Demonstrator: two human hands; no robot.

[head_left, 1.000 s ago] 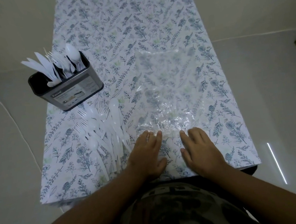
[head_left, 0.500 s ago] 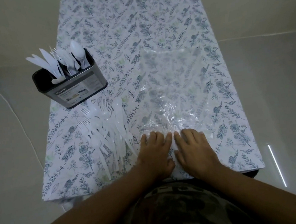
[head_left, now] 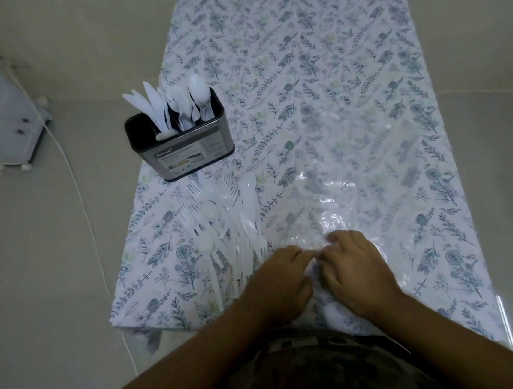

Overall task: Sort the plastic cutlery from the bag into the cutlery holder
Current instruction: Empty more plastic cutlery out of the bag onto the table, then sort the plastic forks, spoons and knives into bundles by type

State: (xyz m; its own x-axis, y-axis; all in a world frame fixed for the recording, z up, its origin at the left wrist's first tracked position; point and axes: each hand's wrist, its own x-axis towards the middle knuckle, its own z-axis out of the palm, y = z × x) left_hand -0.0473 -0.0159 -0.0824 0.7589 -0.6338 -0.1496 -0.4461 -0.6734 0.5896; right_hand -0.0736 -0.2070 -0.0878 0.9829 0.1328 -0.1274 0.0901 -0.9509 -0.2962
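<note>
Pinching the clear bag's (head_left: 356, 166) near edge at lower centre, left hand (head_left: 281, 281) and right hand (head_left: 354, 266) curl together; keep it flat. Loose cutlery (head_left: 227, 228) lies left, the cutlery holder (head_left: 181, 145) upper left.

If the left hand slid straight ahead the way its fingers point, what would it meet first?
Probably the clear plastic bag: the left hand points up and right, toward the right hand, already at the bag's crumpled near edge.

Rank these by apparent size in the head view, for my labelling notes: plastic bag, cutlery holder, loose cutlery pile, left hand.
1. plastic bag
2. loose cutlery pile
3. cutlery holder
4. left hand, though nearness to the camera enlarges it, so it nearly matches the holder.
</note>
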